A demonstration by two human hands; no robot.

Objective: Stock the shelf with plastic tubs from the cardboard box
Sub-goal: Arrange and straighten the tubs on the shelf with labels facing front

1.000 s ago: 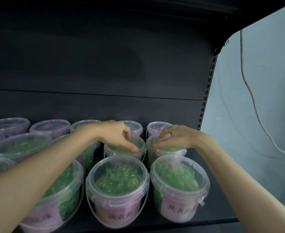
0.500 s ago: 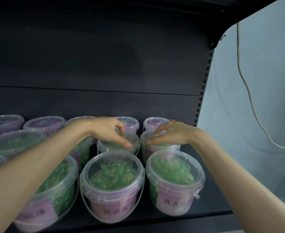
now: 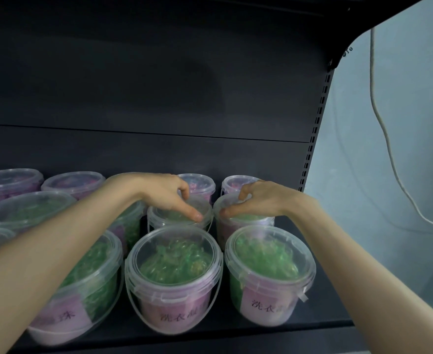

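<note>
Many clear lidded tubs (image 3: 173, 274), green-filled

A shop: a dark metal display shelf (image 3: 312, 325) with a slotted upright (image 3: 315, 134) carries rows of identical clear lidded plastic tubs (image 3: 173, 279) bearing pink printed labels (image 3: 264, 302).

The front tubs (image 3: 173, 274) are of clear plastic, with green contents and pink labels (image 3: 261, 302) with dark characters. The back-row tubs (image 3: 73, 181) show pink-purple contents. The shelf (image 3: 322, 315) is dark grey, the wall (image 3: 402, 149) pale blue-grey, the cable (image 3: 371, 72) whitish.
</note>
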